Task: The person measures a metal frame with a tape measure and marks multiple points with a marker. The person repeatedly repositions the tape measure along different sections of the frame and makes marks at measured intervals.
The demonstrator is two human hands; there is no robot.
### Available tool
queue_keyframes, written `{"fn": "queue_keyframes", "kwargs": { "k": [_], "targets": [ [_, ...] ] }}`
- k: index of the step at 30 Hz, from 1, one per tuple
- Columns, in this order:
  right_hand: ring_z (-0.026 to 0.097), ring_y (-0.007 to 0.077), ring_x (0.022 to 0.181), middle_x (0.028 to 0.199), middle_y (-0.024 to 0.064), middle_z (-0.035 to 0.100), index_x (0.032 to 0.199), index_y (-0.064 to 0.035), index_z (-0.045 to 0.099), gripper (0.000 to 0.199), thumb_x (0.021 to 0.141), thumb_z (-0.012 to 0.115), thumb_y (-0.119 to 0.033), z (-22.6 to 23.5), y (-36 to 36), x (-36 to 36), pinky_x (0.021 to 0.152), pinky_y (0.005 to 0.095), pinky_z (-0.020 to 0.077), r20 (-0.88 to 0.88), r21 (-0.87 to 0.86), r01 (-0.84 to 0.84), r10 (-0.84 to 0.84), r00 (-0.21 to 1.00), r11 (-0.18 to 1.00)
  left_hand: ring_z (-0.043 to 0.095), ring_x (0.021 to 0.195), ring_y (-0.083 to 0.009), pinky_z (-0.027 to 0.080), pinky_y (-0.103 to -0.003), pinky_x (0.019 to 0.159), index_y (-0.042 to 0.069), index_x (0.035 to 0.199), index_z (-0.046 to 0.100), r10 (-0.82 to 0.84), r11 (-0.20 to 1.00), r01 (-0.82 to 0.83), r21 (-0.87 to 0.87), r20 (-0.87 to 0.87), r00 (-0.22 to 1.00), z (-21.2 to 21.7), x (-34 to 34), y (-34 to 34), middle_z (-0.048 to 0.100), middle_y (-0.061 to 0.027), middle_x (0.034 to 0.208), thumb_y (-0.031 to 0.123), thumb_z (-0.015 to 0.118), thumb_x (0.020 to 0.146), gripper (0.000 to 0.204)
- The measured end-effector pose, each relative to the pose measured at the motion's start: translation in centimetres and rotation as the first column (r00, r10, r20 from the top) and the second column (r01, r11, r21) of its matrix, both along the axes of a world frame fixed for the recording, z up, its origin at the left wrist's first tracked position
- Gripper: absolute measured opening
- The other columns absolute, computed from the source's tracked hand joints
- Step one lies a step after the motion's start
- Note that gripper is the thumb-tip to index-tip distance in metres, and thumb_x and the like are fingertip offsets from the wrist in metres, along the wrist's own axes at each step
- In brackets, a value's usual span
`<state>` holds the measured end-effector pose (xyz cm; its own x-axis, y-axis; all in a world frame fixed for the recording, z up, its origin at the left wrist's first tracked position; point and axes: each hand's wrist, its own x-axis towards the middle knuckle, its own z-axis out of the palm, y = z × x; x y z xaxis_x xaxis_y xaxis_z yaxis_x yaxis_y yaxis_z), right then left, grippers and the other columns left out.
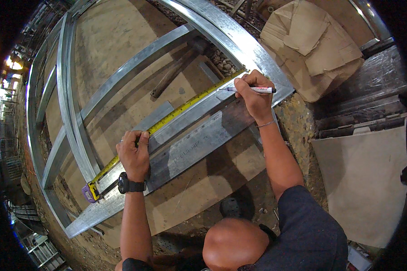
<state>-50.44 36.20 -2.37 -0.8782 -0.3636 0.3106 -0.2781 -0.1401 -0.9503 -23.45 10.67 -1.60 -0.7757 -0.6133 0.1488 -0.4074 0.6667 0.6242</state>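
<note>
My left hand, with a black watch on its wrist, pinches the yellow blade of a tape measure between thumb and bent fingers. The blade lies stretched along a galvanized steel bar, and its purple and yellow case rests at the lower left end. Near the upper right end of the blade, my right hand grips a white marker pen. Its tip points left, close to the bar's surface. A wider steel piece with faint printing runs alongside, nearer to me.
A welded steel frame spreads across the left and far side. A hammer with a wooden handle lies inside it on brown sheeting. Crumpled cardboard is at the far right, with a pale flat sheet nearer.
</note>
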Motion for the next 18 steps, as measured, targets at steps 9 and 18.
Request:
{"fn": "queue_keyframes", "kwargs": {
  "k": [9, 18],
  "targets": [
    [0.064, 0.0107, 0.065, 0.08, 0.0048, 0.065, 0.077, -0.0046, 0.061, 0.026, 0.097, 0.078, -0.006, -0.2, 0.4, -0.3, 0.061, 0.0283, 0.0541, 0.031, -0.015, -0.029, 0.029, 0.999, 0.999, 0.065, 0.089, -0.0284, 0.039, -0.041, 0.087, 0.009, 0.094, 0.073, 0.039, 0.999, -0.039, 0.008, -0.015, 0.999, -0.4, 0.1, 0.0, 0.069, -0.0073, 0.091, 0.03, 0.072, 0.102, 0.022],
    [0.062, 0.0092, 0.065, 0.076, 0.0032, 0.065, 0.078, -0.0057, 0.06, 0.026, 0.098, 0.078, -0.008, -0.3, 0.3, -0.3, 0.061, 0.0274, 0.0518, 0.019, -0.025, -0.021, 0.022, 1.0, 0.999, 0.062, 0.084, -0.0286, 0.038, -0.041, 0.084, 0.01, 0.092, 0.073, 0.071, 0.975, -0.085, -0.205, -0.071, 0.995, 0.4, -0.2, 1.7, 0.065, -0.0068, 0.086, 0.026, 0.076, 0.099, 0.018]
  ]
}}
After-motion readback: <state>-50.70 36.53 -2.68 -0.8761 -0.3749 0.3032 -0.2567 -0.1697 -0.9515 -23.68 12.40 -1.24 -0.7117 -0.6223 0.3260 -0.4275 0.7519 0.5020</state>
